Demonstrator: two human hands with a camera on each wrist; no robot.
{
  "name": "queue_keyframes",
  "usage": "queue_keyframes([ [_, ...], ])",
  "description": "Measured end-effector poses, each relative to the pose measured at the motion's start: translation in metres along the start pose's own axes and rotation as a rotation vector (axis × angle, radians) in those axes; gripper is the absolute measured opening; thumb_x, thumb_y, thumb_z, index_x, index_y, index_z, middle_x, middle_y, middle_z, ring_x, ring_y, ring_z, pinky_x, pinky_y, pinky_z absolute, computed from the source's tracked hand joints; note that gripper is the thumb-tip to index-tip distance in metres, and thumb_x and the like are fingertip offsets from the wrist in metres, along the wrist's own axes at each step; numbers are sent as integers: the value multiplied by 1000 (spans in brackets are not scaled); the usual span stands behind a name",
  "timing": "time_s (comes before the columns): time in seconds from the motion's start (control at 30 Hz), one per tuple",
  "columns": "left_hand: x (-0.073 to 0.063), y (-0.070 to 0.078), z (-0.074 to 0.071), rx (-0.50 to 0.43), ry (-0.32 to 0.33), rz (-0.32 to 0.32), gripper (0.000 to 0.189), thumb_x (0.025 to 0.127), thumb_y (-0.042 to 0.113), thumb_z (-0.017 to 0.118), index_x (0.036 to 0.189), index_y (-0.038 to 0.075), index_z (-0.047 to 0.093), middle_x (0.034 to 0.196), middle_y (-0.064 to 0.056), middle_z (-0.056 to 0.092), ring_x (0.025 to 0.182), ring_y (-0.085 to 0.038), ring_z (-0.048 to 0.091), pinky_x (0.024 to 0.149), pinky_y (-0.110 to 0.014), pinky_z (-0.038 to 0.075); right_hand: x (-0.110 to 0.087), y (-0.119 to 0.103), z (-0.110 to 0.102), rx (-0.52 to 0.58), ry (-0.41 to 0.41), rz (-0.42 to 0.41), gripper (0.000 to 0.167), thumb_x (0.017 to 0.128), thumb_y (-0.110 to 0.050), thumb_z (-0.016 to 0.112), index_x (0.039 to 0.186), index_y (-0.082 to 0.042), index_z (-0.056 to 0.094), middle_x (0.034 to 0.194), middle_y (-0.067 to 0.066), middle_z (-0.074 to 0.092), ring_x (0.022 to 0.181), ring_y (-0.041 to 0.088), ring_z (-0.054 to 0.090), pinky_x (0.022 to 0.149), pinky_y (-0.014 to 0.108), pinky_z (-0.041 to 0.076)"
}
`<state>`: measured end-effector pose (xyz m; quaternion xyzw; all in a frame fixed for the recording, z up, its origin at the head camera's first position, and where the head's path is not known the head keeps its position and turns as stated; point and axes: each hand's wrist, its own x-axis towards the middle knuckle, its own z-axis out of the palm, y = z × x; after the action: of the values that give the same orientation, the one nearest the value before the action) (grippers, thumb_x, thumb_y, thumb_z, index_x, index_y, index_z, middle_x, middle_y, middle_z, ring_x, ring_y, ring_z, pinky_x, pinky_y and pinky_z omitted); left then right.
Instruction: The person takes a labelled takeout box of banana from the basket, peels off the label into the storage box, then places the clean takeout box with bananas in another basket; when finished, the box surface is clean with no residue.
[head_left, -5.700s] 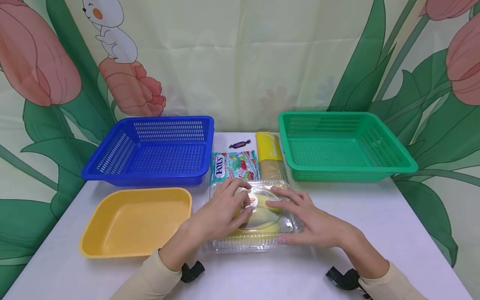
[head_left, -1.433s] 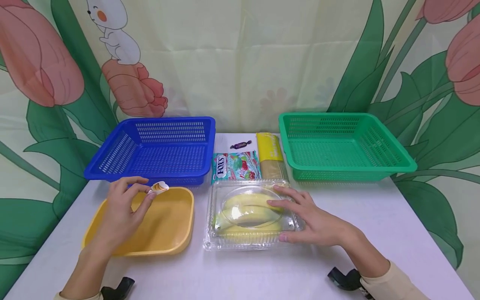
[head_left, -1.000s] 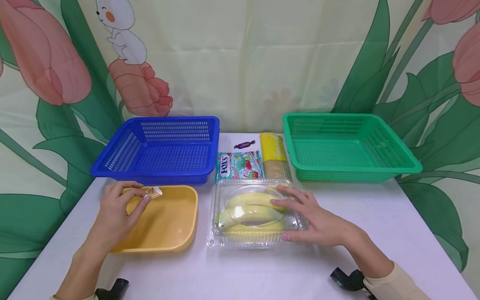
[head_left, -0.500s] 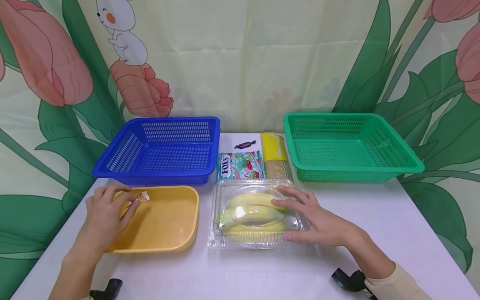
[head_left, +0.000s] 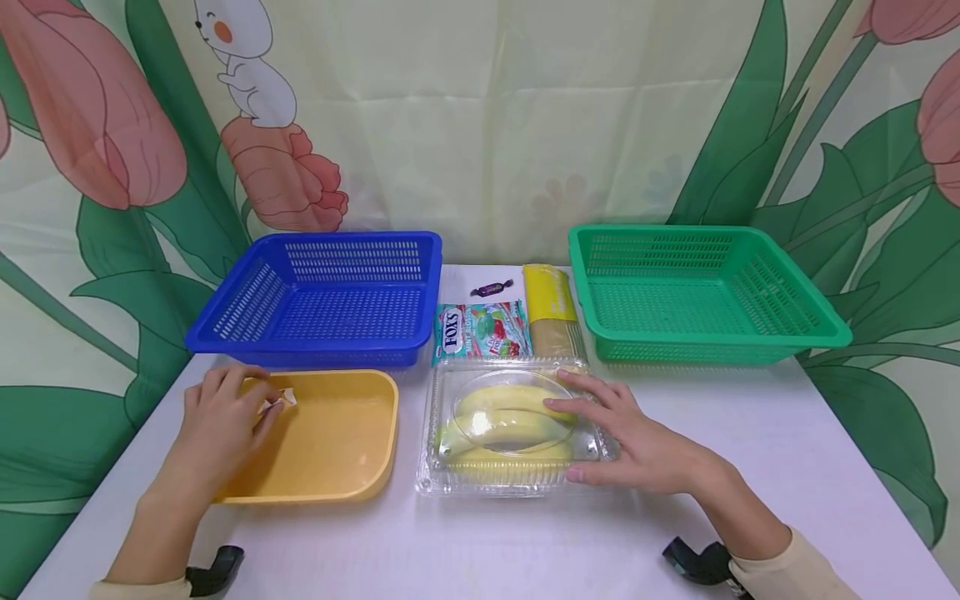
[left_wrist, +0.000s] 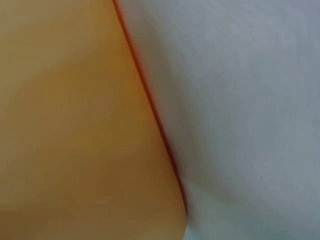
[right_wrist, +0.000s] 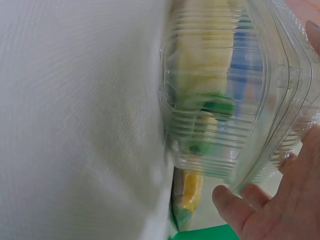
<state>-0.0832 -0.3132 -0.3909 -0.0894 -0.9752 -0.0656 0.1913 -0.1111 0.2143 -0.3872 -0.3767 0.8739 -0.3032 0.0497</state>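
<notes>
Sticker (head_left: 289, 397) pinched in left grip (head_left: 223, 415), at left end of yellow tray (head_left: 341, 442); contact with tray unclear. Right grip (head_left: 630, 435) spread, resting on clear box (head_left: 498, 485) of bananas (head_left: 495, 427), on white counter (head_left: 450, 550).

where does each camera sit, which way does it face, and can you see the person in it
Head: worn on the head, facing forward and down over the table; left hand, right hand and forearms show.
Left wrist: close on the yellow tray; no hand shows.
Right wrist: faces the clear container; part of the right hand shows.
Head and right wrist share the clear container and right hand.
</notes>
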Motion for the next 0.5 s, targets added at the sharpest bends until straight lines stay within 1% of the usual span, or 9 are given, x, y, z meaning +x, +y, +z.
queue_keyframes([
  [0.17,-1,-1,3,25,-51,-2,13,84,10,82,91,5,73,122,-23,53,123,-51,35,92,-71,31,0,0,1,-1,6,-6,70,90,-48,77,152,-32,48,169,-4,20,140,28,23,96,61,44],
  [0.37,-3,-1,6,-9,-120,-25,11,86,14,82,84,10,72,124,-24,50,123,-53,33,94,-71,26,0,-2,0,3,-3,6,69,91,-50,76,152,-34,48,169,-5,18,141,27,23,96,62,44],
  [0.5,-3,-2,8,-20,-151,-31,11,86,17,82,81,13,74,122,-24,50,121,-53,33,92,-72,25,-1,-2,0,9,-7,10,69,91,-50,76,152,-34,48,169,-6,18,142,27,22,97,62,44],
])
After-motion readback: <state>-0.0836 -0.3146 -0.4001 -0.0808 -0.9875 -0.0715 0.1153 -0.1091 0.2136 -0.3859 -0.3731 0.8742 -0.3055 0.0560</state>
